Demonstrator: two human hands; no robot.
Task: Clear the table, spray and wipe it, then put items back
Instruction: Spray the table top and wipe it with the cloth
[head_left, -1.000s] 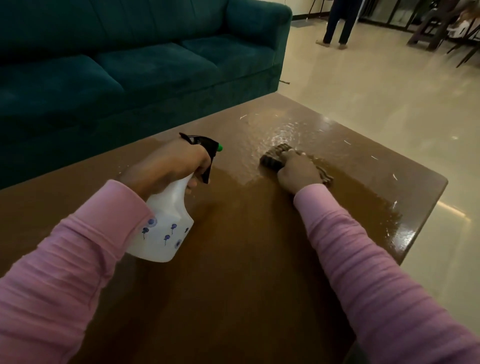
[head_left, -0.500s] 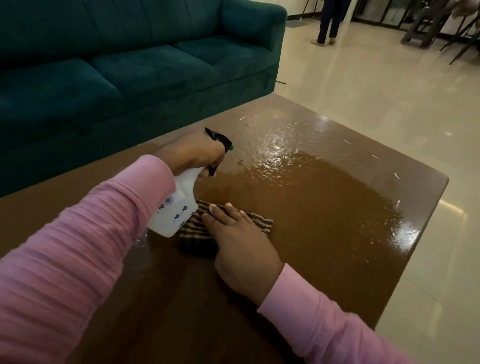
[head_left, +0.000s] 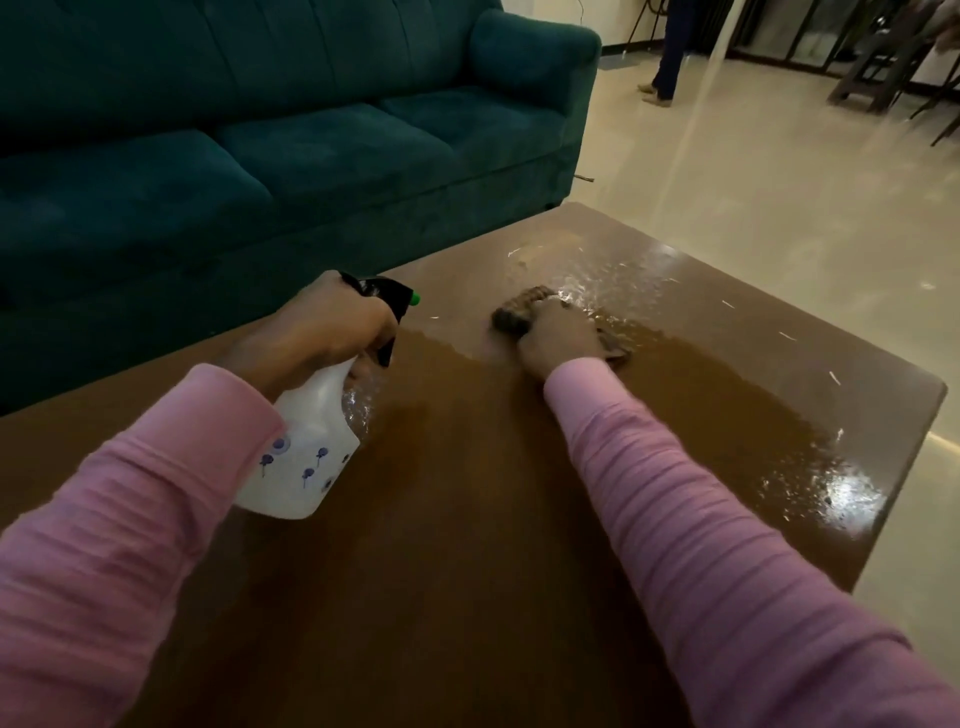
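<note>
The brown wooden table (head_left: 467, 545) fills the lower view, its far right part wet and shiny. My left hand (head_left: 327, 325) grips the neck of a white spray bottle (head_left: 306, 452) with small blue flowers, a black trigger and a green nozzle tip, held tilted just above the table's left side. My right hand (head_left: 558, 338) presses a bunched brown striped cloth (head_left: 514, 312) onto the tabletop at the far middle, at the edge of the wet patch. Most of the cloth is hidden under the hand.
A dark teal sofa (head_left: 260, 156) runs along the table's far left edge. Pale shiny floor (head_left: 779, 182) lies to the right and beyond. A person's legs (head_left: 667, 57) stand far back, with dark chairs (head_left: 883, 62) at the top right.
My right hand has pushed the cloth from near me, beside the bottle, out to the table's far middle. The left hand with the bottle has drawn back slightly.
</note>
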